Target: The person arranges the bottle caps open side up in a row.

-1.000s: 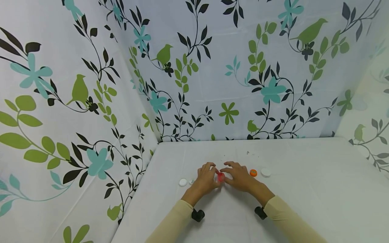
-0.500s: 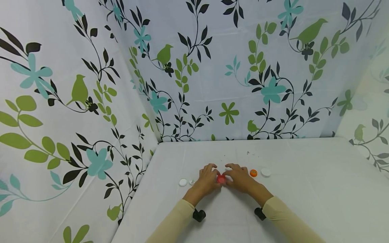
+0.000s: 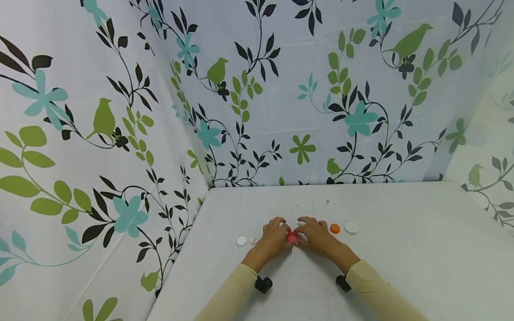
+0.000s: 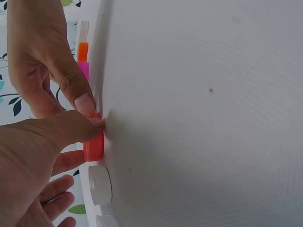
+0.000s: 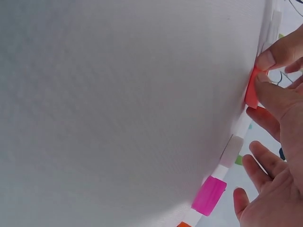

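Observation:
A round red bottle cap (image 3: 292, 237) lies on the white table between my two hands. My left hand (image 3: 275, 237) pinches its left side with thumb and index finger. From the other side my right hand (image 3: 317, 236) pinches it, the thumb on the near edge. In the left wrist view the red cap (image 4: 94, 147) appears edge-on, low on the table, with both thumbs meeting at it. The right wrist view also shows the red cap (image 5: 252, 92) under both thumbs. The other fingers of each hand are spread loosely behind it.
Left of my hands are a white cap (image 3: 241, 241) and another small white cap (image 3: 254, 240). An orange cap (image 3: 335, 228) and a larger white cap (image 3: 351, 228) lie to the right. A pink cap (image 5: 209, 195) shows in the right wrist view. Patterned curtains surround the table.
One second ago the red cap was tilted up between my fingers; it came down flatter on the table, slightly nearer me. Over the last half second the hands hardly moved.

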A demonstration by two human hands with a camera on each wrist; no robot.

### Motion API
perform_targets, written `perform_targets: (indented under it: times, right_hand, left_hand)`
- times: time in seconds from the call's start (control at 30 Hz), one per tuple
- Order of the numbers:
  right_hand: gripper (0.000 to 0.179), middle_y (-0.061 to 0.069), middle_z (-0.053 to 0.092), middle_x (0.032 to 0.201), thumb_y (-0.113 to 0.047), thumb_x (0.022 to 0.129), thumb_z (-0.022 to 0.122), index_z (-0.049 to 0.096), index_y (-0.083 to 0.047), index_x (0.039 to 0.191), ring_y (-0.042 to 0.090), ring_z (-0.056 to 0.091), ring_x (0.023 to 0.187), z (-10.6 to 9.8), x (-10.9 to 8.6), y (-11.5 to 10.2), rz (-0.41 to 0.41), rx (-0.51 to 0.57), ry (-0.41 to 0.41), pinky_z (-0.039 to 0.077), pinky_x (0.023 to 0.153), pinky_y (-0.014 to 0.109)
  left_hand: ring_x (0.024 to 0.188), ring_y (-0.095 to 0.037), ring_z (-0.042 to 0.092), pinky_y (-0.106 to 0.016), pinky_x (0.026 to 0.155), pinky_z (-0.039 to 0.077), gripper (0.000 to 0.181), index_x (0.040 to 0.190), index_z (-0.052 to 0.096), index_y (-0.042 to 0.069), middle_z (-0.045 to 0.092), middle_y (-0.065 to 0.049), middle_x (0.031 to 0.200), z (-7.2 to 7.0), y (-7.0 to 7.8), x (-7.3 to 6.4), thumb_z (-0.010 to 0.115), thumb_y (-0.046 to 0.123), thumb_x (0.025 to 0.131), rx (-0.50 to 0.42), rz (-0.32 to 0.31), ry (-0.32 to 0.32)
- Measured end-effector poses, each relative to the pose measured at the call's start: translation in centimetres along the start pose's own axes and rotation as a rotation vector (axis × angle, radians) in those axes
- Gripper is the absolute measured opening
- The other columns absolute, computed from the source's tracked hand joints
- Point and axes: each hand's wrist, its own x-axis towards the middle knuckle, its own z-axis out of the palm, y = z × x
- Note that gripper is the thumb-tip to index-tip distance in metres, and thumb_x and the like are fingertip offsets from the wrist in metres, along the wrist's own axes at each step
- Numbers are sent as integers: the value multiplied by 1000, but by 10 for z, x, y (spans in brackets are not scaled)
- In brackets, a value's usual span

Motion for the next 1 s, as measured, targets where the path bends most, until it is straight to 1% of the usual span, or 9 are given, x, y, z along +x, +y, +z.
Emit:
perform_targets:
  times: [0.13,0.23,0.37,0.47,0.6,0.7,0.87,1.0]
  right_hand:
    - [39,14,56,153,-36,93,82,76,-16,126,40,49,142,-11,-4,5,19,24,-5,39,101,66]
    - [47,14,54,154,-36,91,84,73,-14,131,41,50,140,-21,-7,13,38,17,5,39,101,67]
    - [53,17,56,151,-35,91,84,69,-11,135,43,52,138,-33,-6,24,53,-16,11,42,101,70]
    - [52,18,59,147,-35,92,83,69,-9,135,43,54,136,-38,-4,31,67,-19,-4,42,102,71]
    - [48,19,61,144,-33,92,83,71,-9,132,45,54,135,-37,1,35,68,-5,-16,43,102,71]
    - [43,19,61,145,-32,93,82,73,-11,129,45,54,136,-33,4,36,73,9,-22,42,101,71]
    - [32,19,61,144,-27,94,81,76,-12,122,45,54,136,-27,5,34,84,24,-23,42,101,70]
    - [28,20,62,142,-24,94,82,77,-12,119,45,55,134,-24,4,34,92,30,-10,42,100,70]
  left_hand:
    - [134,-31,50,-47,105,40,48,127,65,10,51,-12,145,-3,5,2,85,33,89,-17,7,-13]
    - [132,-31,51,-47,104,40,46,128,64,10,51,-12,144,-5,10,6,81,32,91,-30,25,-3]
    - [133,-30,51,-47,106,39,40,127,64,11,51,-11,143,-8,18,16,78,31,94,-3,36,20]
    - [135,-29,50,-47,109,40,40,128,66,12,51,-10,145,-8,26,25,78,34,96,37,20,4]
    - [136,-28,50,-47,110,39,40,127,69,13,51,-9,147,-9,36,37,80,35,95,84,-5,-30]
    - [136,-28,50,-46,109,39,39,125,70,14,52,-9,146,-7,41,44,82,35,94,120,-3,-41]
    - [135,-28,51,-46,108,40,35,119,72,14,53,-9,145,-3,44,49,83,34,93,170,4,-49]
    - [132,-27,52,-46,107,40,32,115,73,15,54,-8,143,0,45,50,83,35,93,187,-2,-47]
